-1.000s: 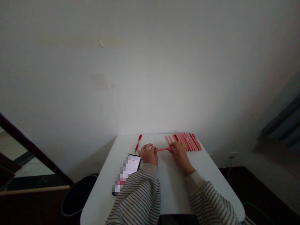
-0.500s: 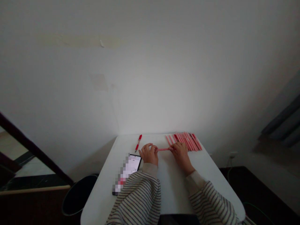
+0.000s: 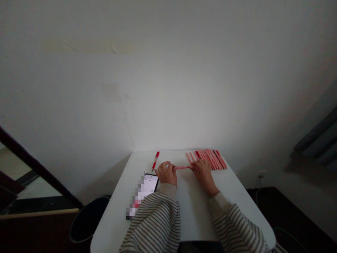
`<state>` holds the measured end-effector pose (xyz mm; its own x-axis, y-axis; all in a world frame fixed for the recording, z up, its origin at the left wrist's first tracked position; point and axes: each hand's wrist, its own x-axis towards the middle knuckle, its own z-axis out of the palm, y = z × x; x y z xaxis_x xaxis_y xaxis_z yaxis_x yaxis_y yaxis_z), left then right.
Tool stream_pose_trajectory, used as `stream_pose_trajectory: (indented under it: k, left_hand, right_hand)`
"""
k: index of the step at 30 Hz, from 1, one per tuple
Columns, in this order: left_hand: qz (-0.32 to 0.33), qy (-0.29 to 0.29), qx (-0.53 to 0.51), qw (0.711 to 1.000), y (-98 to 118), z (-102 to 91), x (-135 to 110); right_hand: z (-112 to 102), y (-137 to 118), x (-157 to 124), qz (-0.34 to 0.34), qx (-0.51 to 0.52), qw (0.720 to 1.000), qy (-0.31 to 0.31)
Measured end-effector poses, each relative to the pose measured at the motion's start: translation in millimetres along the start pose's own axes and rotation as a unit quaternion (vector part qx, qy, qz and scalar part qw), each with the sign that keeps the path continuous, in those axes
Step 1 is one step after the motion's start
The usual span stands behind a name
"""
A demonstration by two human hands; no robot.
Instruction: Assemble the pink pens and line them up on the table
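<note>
Pinching a pink stick (image 3: 183,167) at opposite ends, the left hand (image 3: 167,174) and right hand (image 3: 203,174) hold it near a row of sticks (image 3: 212,159).

The white table with rounded corners (image 3: 195,214) is up against the white wall (image 3: 168,88). On it, thin pink sticks (image 3: 214,160) lie side by side at the back right. The thin red pen (image 3: 155,161) lies at the back left, with the flat black phone (image 3: 144,191) in front of it. One pink stick (image 3: 182,167) goes across from the left hand (image 3: 167,174) to the right hand (image 3: 203,174). The round dark bin (image 3: 88,218) is left of the table.
</note>
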<state>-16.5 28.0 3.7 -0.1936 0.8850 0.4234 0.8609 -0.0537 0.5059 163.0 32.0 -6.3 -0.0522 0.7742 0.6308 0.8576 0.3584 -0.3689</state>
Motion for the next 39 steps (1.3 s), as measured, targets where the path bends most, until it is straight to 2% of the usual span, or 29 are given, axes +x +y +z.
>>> stream_pose_trajectory:
  k: [6, 14, 21, 30, 34, 39]
  left_hand:
    - [0.006, 0.002, -0.031, 0.999, -2, 0.5, 0]
    - [-0.012, 0.030, 0.006, 0.999, -9, 7.5, 4]
    - [0.022, 0.050, 0.020, 0.998, -19, 16.2, 5]
    - [0.068, 0.089, -0.031, 0.993, -19, 18.7, 5]
    - [0.062, 0.102, -0.017, 0.993, -19, 17.6, 5]
    - [0.030, 0.089, 0.027, 0.995, -16, 15.7, 4]
  right_hand:
    - [0, 0, -1, 0.005, -0.026, 1.000, -0.015]
    - [-5, -5, 0, 0.015, 0.006, 1.000, -0.018]
    - [-7, -6, 1, 0.019, 0.001, 1.000, -0.012]
    - [-3, -2, 0, 0.016, -0.019, 1.000, -0.012]
    - [-2, -2, 0, 0.011, -0.021, 1.000, -0.014]
    - [-4, -4, 1, 0.003, 0.010, 1.000, -0.004]
